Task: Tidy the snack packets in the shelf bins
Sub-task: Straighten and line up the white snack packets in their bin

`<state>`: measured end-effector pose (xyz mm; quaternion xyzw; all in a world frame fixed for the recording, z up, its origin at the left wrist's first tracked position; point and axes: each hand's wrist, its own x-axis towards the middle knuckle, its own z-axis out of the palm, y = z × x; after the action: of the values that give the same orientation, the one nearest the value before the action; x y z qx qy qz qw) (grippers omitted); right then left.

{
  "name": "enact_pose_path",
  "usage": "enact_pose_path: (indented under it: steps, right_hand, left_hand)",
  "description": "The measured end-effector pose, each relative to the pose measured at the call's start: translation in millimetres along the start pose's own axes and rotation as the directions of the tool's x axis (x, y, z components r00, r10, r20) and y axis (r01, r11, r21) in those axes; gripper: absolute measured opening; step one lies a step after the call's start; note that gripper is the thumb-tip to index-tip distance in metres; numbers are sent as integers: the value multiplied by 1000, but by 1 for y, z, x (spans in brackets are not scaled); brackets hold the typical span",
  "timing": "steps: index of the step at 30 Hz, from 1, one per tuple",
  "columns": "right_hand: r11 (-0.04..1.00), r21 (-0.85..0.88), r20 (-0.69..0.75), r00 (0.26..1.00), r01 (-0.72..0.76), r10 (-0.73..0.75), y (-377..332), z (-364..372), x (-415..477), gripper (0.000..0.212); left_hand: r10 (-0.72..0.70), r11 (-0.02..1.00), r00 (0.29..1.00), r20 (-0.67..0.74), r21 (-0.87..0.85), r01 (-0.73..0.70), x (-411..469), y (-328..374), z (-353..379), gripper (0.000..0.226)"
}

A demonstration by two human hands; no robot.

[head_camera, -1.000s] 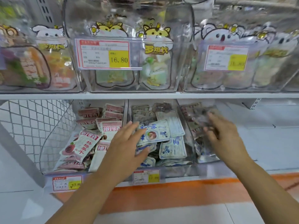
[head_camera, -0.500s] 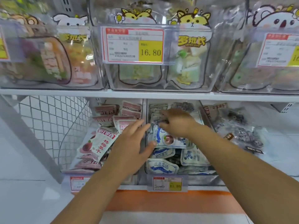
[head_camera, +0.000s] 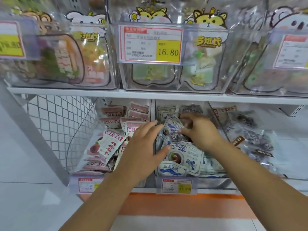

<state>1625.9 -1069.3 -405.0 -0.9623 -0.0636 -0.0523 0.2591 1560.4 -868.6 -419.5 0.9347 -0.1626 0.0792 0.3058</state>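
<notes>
- Left hand: flat, fingers straight and together. It lies across the divider between the left bin and the middle bin, and the thumb tip touches a blue-and-white packet.
- Right hand: inside the middle bin, fingers curled. The forefinger and thumb sit above and just beside a dark speckled packet. Grip on it cannot be confirmed.
- Dark speckled packet: lies on top of the blue-and-white packets, near the middle of that bin.
- Left bin: pink-and-red packets, loosely heaped, several tilted.
- Right bin: clear packets with dark contents, in disorder.
- Price tags: one on the front of the left bin, one on the middle bin.
- Upper shelf: clear bins of cartoon-printed pouches; a tag reads 16.80.
- Wire mesh panel stands left of the lower bins.
</notes>
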Motion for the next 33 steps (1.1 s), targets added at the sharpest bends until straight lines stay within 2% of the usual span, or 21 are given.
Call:
enact_pose_path:
  steps: [4,6,8,10,13,16,18,20,21,23,25,26,28,30,33]
  right_hand:
    - [1000,17,-46,999,-8,9,5,-1,-3,42]
    - [991,135,-18,1000,-15,17,6,-5,-9,36]
    - [942,335,-4,999,-30,33,4,-13,-19,29]
    - [886,464,-73,997,3,35,-1,-24,-28,22]
    - [816,574,-194,980,70,52,-12,-34,-41,22]
    - [774,617,-286,957,142,53,-23,-35,-54,23]
    - [771,615,-295,955,167,28,-29,-31,-59,22]
    - [747,645,-253,967,158,14,-32,-31,-58,19]
    - [744,656,-220,975,132,22,-31,-32,-55,18]
    - [830,556,-152,987,45,49,-20,-35,-42,27]
    - [968,243,-37,996,-67,78,-1,-33,-23,39]
    - [992,80,20,995,-101,100,7,-29,-13,43]
    - [979,-178,70,991,-100,114,17,-18,6,50]
    - [920,-382,69,990,-88,123,20,-8,22,61]
    - [828,-550,78,980,-112,185,24,5,36,79]
  left_hand:
    - [24,999,999,-32,36,-23,-3,6,-3,63]
    - [42,999,998,-45,37,-40,-3,9,-5,64]
    - [69,996,996,-48,56,-66,-3,12,-5,66]
    - [84,995,995,-46,60,-81,-2,16,-5,70]
    - [57,998,998,-41,-15,-58,0,25,-3,79]
    - [-7,991,1000,-27,-137,3,4,36,-2,84]
    - [-60,969,998,-27,-240,52,6,42,-1,70]
    - [-108,936,990,-94,-344,70,9,45,-2,34]
    - [-125,929,982,-141,-365,66,10,45,-4,25]
    - [-167,920,962,-217,-385,73,11,45,-10,22]
    - [-246,893,937,-249,-433,120,13,40,-19,18]
    - [-292,875,924,-245,-458,155,15,37,-23,19]
    - [-347,852,911,-222,-481,207,16,28,-29,21]
    - [-351,847,914,-202,-484,219,16,24,-30,22]
    - [-370,836,914,-168,-489,249,13,22,-28,26]
